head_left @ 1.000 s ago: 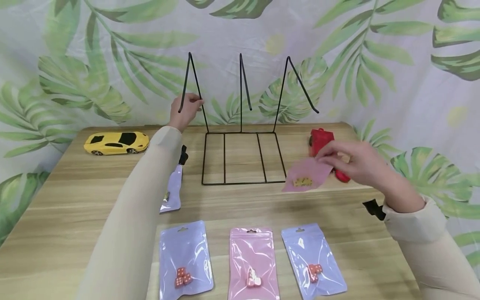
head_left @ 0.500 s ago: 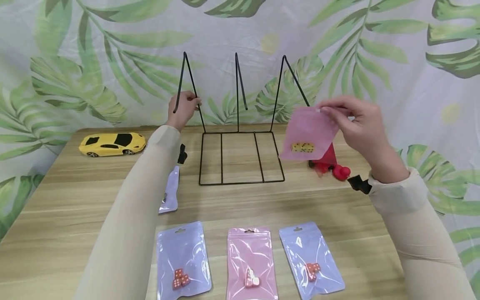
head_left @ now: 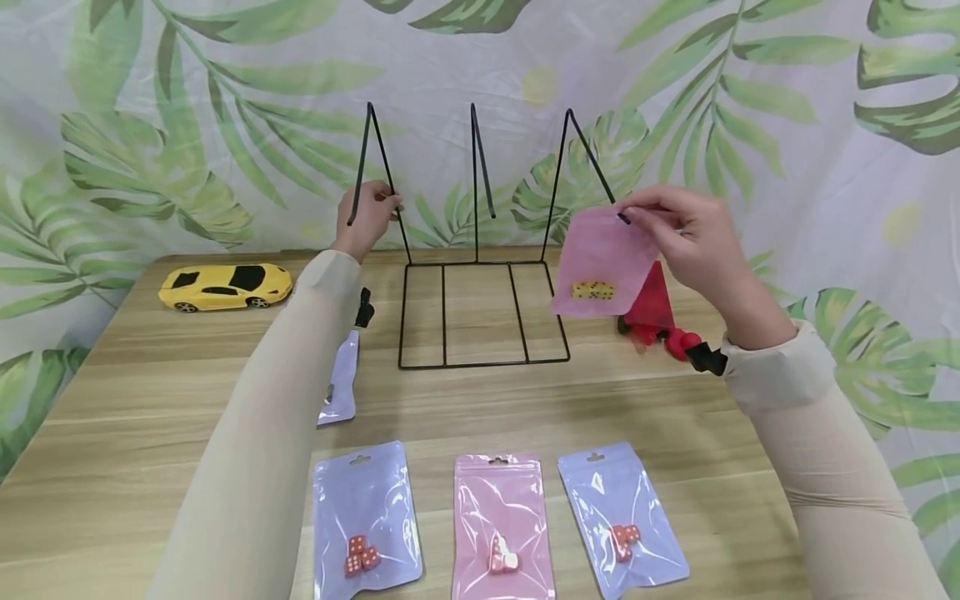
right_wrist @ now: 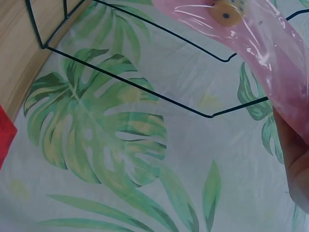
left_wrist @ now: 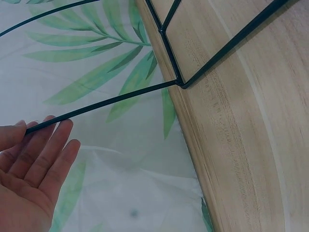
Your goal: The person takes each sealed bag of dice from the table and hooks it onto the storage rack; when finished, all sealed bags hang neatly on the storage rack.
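A black wire display rack (head_left: 476, 225) with three angled prongs stands at the back of the table. My left hand (head_left: 365, 218) pinches the rack's left upright between thumb and fingers; the left wrist view shows that wire (left_wrist: 101, 104) lying across the fingers. My right hand (head_left: 693, 237) pinches the top corner of a pink zip bag (head_left: 600, 250), which hangs upright with yellow dice (head_left: 592, 290) at its bottom. The tip of the right prong shows at the bag's top edge, right beside my fingertips. In the right wrist view the bag (right_wrist: 285, 63) covers part of that prong.
Two blue bags (head_left: 367, 500) (head_left: 618, 500) and a pink bag (head_left: 498, 492) with red dice lie in front. Another blue bag (head_left: 341, 383) is half hidden by my left sleeve. A yellow toy car (head_left: 225, 287) stands left, a red toy (head_left: 654, 304) right.
My right hand has lifted the pink bag from low over the table's right side, then moved it slightly left to the right prong's tip. My left hand keeps its grip on the rack.
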Available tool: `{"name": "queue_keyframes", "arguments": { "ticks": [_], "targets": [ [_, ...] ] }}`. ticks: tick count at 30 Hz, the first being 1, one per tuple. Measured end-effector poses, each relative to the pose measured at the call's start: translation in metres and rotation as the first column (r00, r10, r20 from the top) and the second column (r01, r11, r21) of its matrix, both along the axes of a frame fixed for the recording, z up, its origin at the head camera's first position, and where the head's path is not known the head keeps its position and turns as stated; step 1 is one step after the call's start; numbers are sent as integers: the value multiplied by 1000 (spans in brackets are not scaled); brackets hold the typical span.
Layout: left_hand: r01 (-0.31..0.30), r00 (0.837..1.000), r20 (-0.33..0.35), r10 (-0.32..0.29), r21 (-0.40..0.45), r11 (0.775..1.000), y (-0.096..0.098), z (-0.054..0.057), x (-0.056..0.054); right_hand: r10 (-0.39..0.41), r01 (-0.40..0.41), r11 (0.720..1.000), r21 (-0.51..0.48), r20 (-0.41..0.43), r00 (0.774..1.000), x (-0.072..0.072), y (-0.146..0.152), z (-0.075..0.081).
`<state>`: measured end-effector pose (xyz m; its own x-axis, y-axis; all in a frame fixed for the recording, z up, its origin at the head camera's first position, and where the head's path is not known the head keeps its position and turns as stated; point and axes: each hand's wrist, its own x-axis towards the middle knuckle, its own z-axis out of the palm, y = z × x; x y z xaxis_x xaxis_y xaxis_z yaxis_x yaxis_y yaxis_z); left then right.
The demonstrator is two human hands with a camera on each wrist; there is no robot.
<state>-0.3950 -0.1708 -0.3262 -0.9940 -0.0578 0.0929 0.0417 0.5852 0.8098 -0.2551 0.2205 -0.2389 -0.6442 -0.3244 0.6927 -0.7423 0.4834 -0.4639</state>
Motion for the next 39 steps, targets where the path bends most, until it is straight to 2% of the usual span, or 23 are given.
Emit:
{"name": "queue_keyframes", "arguments": {
  "ticks": [7, 17, 22, 30, 36, 39],
  "targets": [
    [-5, 1000, 9, 5, -25, 1000, 1, 1, 1, 43, -44, 999, 29, 28, 999, -4, 7, -5],
    [-12, 1000, -22, 10, -116, 993, 3, -1, -3, -50, 49, 997, -59, -24, 998, -13, 8, -23],
    [-2, 1000, -24, -1, -144, 990, 4, -1, -3, -100, 100, 994, -39, -14, 995, -22, 4, -24],
    [7, 1000, -7, -8, -140, 990, 2, 1, -2, -187, 188, 982, -11, 58, 981, -49, -2, -18],
    [22, 1000, 8, -22, -140, 990, 2, 2, -1, -242, 241, 970, 21, 124, 962, -75, -8, -11],
    [18, 1000, -6, -19, -137, 990, 3, 1, 0, -258, 259, 966, 18, 171, 951, -87, -10, -8]
  ]
}}
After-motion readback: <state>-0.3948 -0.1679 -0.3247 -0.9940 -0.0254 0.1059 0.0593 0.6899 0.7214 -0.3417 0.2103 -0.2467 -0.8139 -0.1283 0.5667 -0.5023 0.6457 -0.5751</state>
